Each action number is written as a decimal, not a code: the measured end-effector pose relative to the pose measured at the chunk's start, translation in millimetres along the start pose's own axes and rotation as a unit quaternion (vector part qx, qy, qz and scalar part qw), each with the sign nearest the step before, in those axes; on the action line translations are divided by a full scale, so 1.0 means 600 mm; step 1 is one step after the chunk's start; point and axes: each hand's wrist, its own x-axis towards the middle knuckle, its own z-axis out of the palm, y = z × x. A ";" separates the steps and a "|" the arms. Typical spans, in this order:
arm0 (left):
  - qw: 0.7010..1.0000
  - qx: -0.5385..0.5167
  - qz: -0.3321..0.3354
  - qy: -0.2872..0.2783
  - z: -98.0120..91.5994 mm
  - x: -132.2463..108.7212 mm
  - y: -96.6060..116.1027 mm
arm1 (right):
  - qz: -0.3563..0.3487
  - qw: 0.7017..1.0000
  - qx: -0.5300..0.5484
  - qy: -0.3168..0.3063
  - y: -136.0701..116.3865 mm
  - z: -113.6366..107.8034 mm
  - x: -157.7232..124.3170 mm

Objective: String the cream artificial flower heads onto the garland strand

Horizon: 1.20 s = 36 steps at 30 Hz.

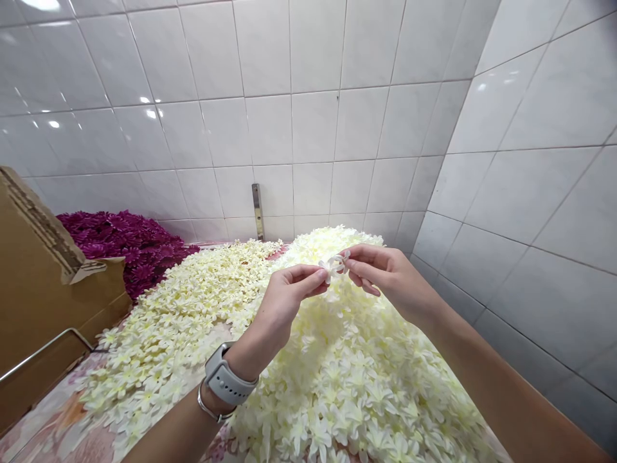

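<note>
Flower [333, 265] pinched between left hand [284, 297], right hand [385, 273] fingertips.

Glossy white ceramic wall tiles [313, 128] mirror the lamps. The cream petals [347, 373] and purple flowers [130, 244] look like matt cloth. The left cardboard box [43, 283] is matt brown, beside a shiny metal rod [48, 347].

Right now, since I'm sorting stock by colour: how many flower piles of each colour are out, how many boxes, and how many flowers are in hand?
Cream-white flower pile: 1, one run-together spread
Purple flower pile: 1
Cardboard box: 1
Single cream flower, pinched between left hand and right hand: 1
Total: 4
</note>
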 end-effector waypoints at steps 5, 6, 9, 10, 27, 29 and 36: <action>1.000 -0.020 0.000 0.018 -0.002 0.003 -0.001 | 0.026 0.999 0.044 0.010 0.004 -0.006 0.005; 1.000 -0.022 -0.001 0.018 -0.002 0.004 -0.001 | 0.029 0.998 0.055 0.004 0.005 -0.007 0.006; 0.999 -0.026 -0.002 0.020 -0.001 0.005 -0.002 | 0.035 0.997 0.073 0.000 0.009 -0.010 0.008; 0.999 -0.027 -0.001 0.021 -0.001 0.005 -0.002 | 0.036 0.997 0.073 0.000 0.009 -0.010 0.008; 0.999 -0.019 0.000 0.028 -0.003 0.005 -0.002 | 0.018 0.995 0.021 0.097 0.030 -0.033 0.023; 0.999 -0.023 -0.004 0.033 -0.003 0.004 -0.001 | 0.018 0.995 0.021 0.099 0.032 -0.038 0.025; 0.999 -0.025 -0.003 0.035 -0.006 0.008 -0.004 | 0.005 0.967 -0.153 0.204 0.040 -0.051 0.030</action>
